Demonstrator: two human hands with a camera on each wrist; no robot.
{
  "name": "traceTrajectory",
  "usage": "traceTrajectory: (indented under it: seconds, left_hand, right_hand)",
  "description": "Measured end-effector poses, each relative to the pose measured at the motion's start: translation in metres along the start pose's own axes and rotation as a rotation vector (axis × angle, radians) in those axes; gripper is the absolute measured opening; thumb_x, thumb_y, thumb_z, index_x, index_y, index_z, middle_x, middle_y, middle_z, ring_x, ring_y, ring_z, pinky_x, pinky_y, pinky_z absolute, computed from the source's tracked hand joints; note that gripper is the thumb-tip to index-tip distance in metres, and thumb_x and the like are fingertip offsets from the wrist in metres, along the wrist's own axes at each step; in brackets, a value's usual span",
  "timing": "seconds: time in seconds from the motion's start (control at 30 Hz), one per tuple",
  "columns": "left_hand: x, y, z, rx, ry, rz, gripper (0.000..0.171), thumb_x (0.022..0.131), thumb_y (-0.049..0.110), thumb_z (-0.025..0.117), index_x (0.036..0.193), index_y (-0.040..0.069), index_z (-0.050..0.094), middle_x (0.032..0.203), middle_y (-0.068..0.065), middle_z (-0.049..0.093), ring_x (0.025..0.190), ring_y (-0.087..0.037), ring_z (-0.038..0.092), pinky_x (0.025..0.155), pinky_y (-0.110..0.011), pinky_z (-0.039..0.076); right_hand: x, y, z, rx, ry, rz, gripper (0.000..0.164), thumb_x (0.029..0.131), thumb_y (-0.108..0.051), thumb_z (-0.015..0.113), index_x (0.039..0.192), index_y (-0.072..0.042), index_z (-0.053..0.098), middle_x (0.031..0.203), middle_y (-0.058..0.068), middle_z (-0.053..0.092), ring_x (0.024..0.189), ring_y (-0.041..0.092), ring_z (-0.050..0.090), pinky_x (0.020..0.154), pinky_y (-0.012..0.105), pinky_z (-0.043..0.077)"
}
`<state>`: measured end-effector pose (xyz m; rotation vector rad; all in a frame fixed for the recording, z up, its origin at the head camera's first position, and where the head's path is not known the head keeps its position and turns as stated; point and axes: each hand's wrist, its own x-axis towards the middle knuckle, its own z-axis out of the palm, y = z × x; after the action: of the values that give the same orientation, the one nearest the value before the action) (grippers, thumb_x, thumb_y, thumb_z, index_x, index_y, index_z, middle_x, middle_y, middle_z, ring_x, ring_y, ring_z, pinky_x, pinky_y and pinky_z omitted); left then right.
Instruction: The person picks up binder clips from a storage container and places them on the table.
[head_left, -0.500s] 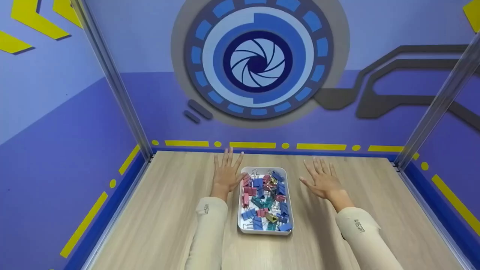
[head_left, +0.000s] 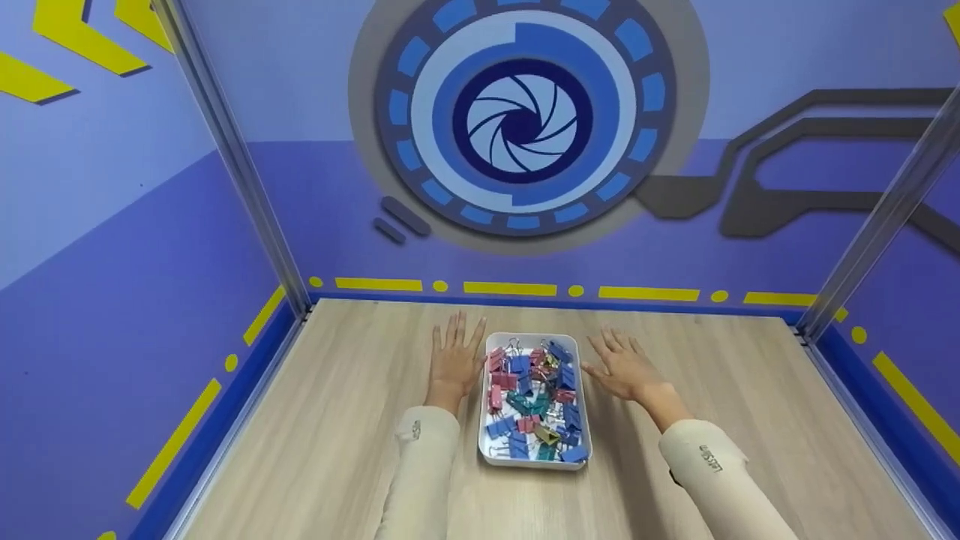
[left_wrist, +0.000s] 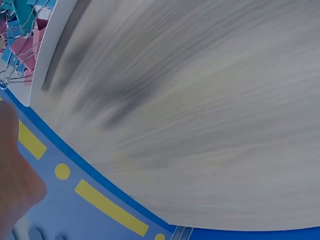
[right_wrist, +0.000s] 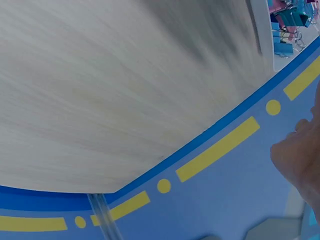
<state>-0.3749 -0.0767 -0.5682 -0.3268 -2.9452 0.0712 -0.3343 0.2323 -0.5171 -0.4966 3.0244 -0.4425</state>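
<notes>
A white tray full of binder clips in blue, pink, green and yellow lies on the table between my two hands. Just left of the tray is my left hand, fingers straight and spread, its thumb side at the tray's left rim. My right hand is stretched out palm down on the other side, fingertips pointing up and left, thumb tip close to the right rim. Neither hand holds anything. Only part of each hand shows in the wrist views, with a corner of the tray beyond the left one.
The light wood table is bounded by a blue back wall with yellow dashes along its base. Metal posts rise at both back corners. Blue side panels stand left and right.
My right hand has moved left, closer to the tray. The left hand has shifted slightly down toward the table, its thumb no longer over the tray's rim. The clips look the same.
</notes>
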Motion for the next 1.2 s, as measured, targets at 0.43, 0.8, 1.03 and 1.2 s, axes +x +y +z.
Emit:
traceTrajectory:
  seconds: [0.43,0.8,1.03,1.2]
  left_hand:
    - [-0.013,0.012,0.039,-0.023,0.053,-0.208,0.066,0.105,0.051,0.046,0.163,0.024,0.029,0.171,-0.016,0.018,0.160,-0.033,0.016,0.129,-0.057,0.016]
    - [-0.022,0.026,0.061,-0.157,0.149,-0.462,0.069,0.101,0.050,0.051,0.160,0.017,0.036,0.170,-0.019,0.019,0.160,-0.034,0.015,0.130,-0.053,0.015]
    - [-0.026,0.040,0.066,-0.273,0.159,-0.599,0.068,0.103,0.050,0.049,0.159,0.016,0.037,0.170,-0.020,0.021,0.160,-0.036,0.016,0.130,-0.053,0.015]
    - [-0.027,0.050,0.072,-0.370,0.169,-0.671,0.066,0.103,0.048,0.049,0.159,0.014,0.038,0.169,-0.021,0.023,0.159,-0.038,0.016,0.129,-0.056,0.017]
  right_hand:
    - [0.009,-0.033,0.035,0.039,0.012,-0.174,0.021,0.093,-0.017,0.074,0.087,0.003,0.074,0.084,0.016,0.072,0.078,0.026,0.064,0.071,0.046,0.057]
    - [0.003,-0.037,0.064,0.053,-0.045,-0.146,0.007,0.088,-0.002,0.074,0.083,0.002,0.070,0.075,0.013,0.068,0.065,0.017,0.055,0.058,0.041,0.053]
    - [0.005,-0.037,0.077,-0.094,0.030,-0.144,0.015,0.079,-0.002,0.083,0.078,0.001,0.068,0.073,0.016,0.069,0.064,0.029,0.061,0.063,0.050,0.055]
    - [0.006,-0.039,0.085,-0.244,0.102,-0.159,0.025,0.072,-0.013,0.091,0.076,-0.001,0.069,0.073,0.017,0.072,0.066,0.034,0.068,0.071,0.050,0.055]
